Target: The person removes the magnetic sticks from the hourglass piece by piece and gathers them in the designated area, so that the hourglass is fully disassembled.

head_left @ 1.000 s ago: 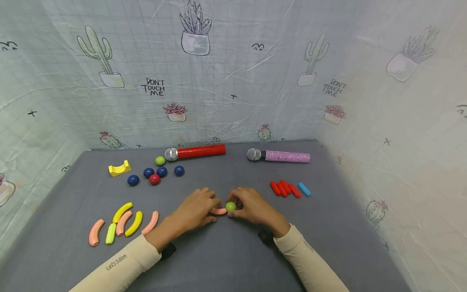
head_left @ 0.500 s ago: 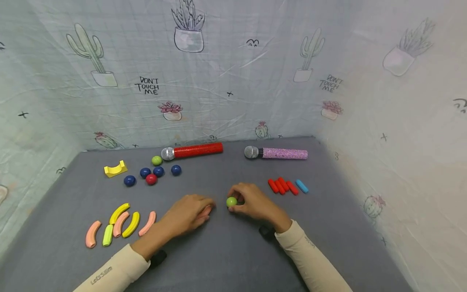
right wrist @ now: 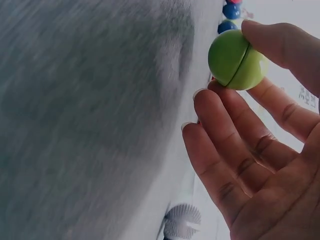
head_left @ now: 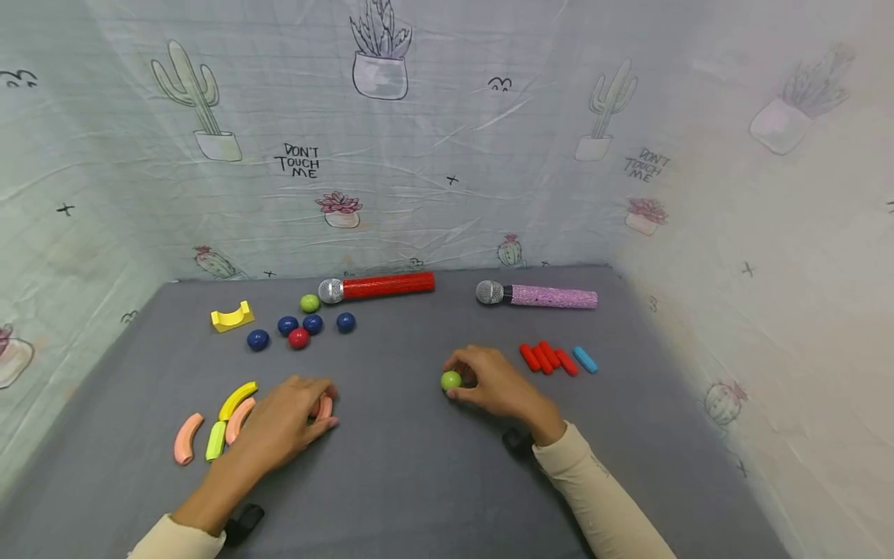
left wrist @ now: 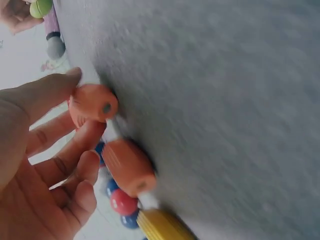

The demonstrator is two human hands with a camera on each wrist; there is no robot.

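My left hand (head_left: 275, 423) pinches a curved pink piece (head_left: 325, 407) between thumb and fingers; the left wrist view shows a small hole in its end. Just beyond it there lie a second curved pink piece (left wrist: 129, 167) and a ridged yellow piece (left wrist: 162, 225), both hidden behind the hand from the head. At the middle of the table my right hand (head_left: 499, 386) holds a shiny green ball (head_left: 450, 380) between thumb and fingertips. A dark seam line crosses the ball (right wrist: 235, 60) in the right wrist view.
Left of the left hand lie pink pieces (head_left: 187, 439), a yellow piece (head_left: 237, 400) and a lime piece (head_left: 215, 441). Behind are several blue balls (head_left: 258, 340), a red ball (head_left: 299, 338), a yellow cradle (head_left: 233, 318) and microphones (head_left: 387, 285). Red sticks (head_left: 538, 358) lie right.
My left hand has carried the pink piece away from the green ball, leftward to the other curved pieces. My right hand keeps holding the ball in nearly the same place.
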